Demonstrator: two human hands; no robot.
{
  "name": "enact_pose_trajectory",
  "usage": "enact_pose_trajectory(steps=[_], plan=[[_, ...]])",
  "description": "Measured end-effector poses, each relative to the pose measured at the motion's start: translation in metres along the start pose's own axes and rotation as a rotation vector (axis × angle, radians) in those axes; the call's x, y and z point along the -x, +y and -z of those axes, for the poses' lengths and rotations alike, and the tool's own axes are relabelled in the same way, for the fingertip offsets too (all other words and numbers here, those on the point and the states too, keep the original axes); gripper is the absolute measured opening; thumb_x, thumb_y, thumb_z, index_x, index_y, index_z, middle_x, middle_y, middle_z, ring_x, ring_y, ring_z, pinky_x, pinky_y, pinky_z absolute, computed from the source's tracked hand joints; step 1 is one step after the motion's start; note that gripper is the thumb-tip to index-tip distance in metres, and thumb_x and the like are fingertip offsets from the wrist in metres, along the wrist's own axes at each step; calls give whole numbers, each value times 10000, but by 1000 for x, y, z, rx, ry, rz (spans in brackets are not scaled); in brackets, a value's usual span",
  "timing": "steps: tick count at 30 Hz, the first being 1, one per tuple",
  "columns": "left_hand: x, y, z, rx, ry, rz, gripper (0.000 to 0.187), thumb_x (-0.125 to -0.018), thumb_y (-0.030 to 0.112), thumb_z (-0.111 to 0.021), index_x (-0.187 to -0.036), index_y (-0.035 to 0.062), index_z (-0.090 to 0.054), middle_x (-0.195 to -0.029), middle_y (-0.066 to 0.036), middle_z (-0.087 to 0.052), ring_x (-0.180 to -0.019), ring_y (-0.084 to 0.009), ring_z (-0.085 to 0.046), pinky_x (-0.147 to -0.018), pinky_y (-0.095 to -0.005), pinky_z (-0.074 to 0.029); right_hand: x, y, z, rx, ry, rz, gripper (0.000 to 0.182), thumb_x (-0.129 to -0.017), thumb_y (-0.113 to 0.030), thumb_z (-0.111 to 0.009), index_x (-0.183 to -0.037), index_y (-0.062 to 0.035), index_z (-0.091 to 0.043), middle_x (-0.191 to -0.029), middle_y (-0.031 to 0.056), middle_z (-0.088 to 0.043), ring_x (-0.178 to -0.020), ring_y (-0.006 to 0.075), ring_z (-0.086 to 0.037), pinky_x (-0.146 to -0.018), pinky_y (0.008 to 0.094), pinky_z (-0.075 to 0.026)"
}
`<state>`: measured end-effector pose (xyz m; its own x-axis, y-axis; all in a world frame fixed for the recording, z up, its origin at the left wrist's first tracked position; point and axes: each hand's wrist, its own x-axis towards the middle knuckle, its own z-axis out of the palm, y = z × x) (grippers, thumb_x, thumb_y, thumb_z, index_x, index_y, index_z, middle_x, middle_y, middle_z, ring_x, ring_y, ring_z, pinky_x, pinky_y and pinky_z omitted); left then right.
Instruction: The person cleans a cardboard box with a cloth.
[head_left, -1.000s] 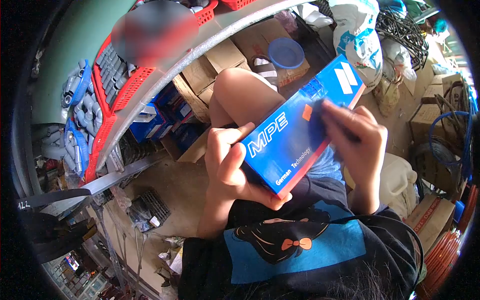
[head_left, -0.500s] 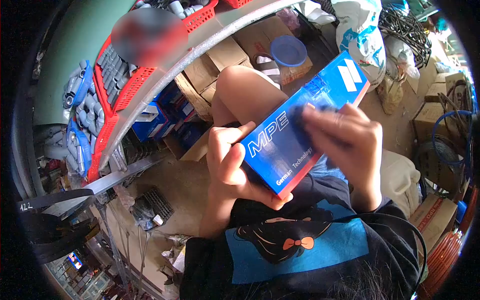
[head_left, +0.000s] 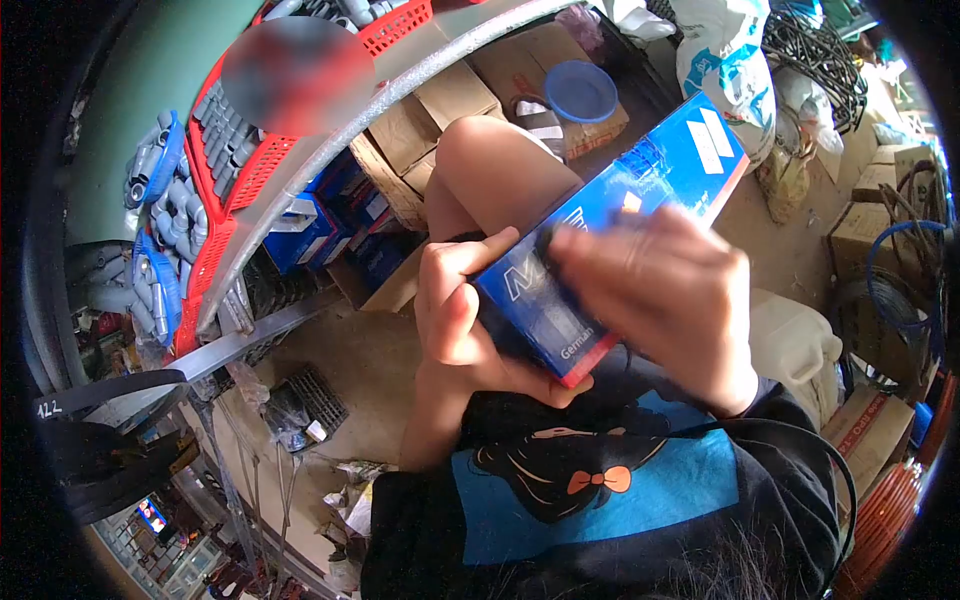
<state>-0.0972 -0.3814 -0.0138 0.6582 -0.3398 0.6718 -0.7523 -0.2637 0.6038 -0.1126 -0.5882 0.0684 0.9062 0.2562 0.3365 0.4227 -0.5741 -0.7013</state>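
A long blue box (head_left: 690, 150) with a red edge and white lettering lies slanted over my lap, its far end up to the right. My left hand (head_left: 460, 320) grips the near left end, fingers along the top edge and thumb side below. Over the middle of the box is my right hand (head_left: 660, 290), blurred by motion, its fingers pressed together on something dark at the box's face. That dark item is mostly hidden, and I cannot make out what it is. Part of the lettering is covered by this hand.
Red baskets (head_left: 262, 172) and blue baskets (head_left: 165, 280) of grey pipe fittings stand at the left, behind a metal rail (head_left: 400, 97). Cardboard boxes (head_left: 455, 95) and a blue round lid (head_left: 581, 93) are ahead. A white jug (head_left: 790, 345) stands at the right.
My right hand has moved left and slightly down along the box face, covering more of the lettering. The box has shifted slightly, still in my left hand.
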Motion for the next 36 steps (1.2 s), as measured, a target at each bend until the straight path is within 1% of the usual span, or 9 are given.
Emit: enact_pose_trajectory(steps=[2,6,10,13,22,27,31,34,36], plan=[[-7,8,8,-41,-122,12,1498,-433,629,-947,-1487,229,39,-1216,-225,-462,-1001,-323,-570,-818,-452,-511,-4,11,-3,87,168,-204,353,-767,-23,-777,-1113,-91,-761,-1015,91,-762,-761,206,-664,-733,333,-540],[1,7,4,70,-44,-22,1450,-302,555,-987,-1464,175,-207,-1241,-181,-491,-1046,-312,-570,-922,-445,-476,2,-4,-3,2,72,-84,345,-770,-19,-779,-1109,-82,-760,-1046,101,-758,-807,231,-701,-747,329,-541],[-20,31,22,30,-242,231,1018,-579,498,-907,-1430,252,-405,-1156,-254,-637,-972,-381,-654,-769,-467,-573,9,-8,-5,-202,75,49,369,-706,0,-822,-1067,-42,-761,-1039,138,-757,-806,240,-712,-743,328,-532],[-22,24,7,116,-43,-128,580,-777,356,-780,-1264,201,-508,-1158,-227,-666,-967,-347,-670,-825,-433,-574,8,-2,13,-119,69,20,341,-776,-46,-781,-1114,-69,-748,-1067,100,-755,-826,201,-707,-721,312,-521],[-41,21,26,-481,-233,-534,476,-1038,235,-516,-1376,369,-208,-1210,-93,-686,-1062,-255,-641,-857,-330,-536,5,18,7,-101,223,-11,311,-751,-7,-794,-1058,-24,-744,-1020,118,-756,-791,210,-700,-714,305,-519],[-13,21,36,-474,-419,-353,456,-935,460,-634,-1310,408,-380,-1315,46,-623,-1180,-191,-560,-1043,-390,-398,26,31,-18,-83,220,27,327,-739,-3,-803,-1057,-27,-731,-987,104,-747,-818,209,-702,-718,312,-524],[-6,21,44,-52,-444,18,780,-734,692,-737,-1234,133,-521,-1244,-34,-644,-1159,-246,-556,-1047,-436,-382,65,45,-58,-83,216,163,363,-724,-6,-818,-1076,-25,-735,-1067,118,-741,-826,209,-704,-684,301,-517],[11,7,26,-333,-74,246,835,-834,387,-779,-1433,13,-333,-1453,-212,-404,-1277,-337,-441,-1074,-488,-359,76,55,-72,-55,259,259,388,-734,-18,-811,-1113,-16,-724,-1108,130,-736,-817,172,-691,-633,285,-486],[16,2,7,181,192,595,898,-859,259,-721,-1510,9,-156,-1470,-225,-320,-1299,-341,-400,-1101,-480,-329,71,46,-66,9,233,255,396,-740,-29,-809,-1125,-14,-717,-1117,130,-734,-815,167,-686,-620,287,-477]])
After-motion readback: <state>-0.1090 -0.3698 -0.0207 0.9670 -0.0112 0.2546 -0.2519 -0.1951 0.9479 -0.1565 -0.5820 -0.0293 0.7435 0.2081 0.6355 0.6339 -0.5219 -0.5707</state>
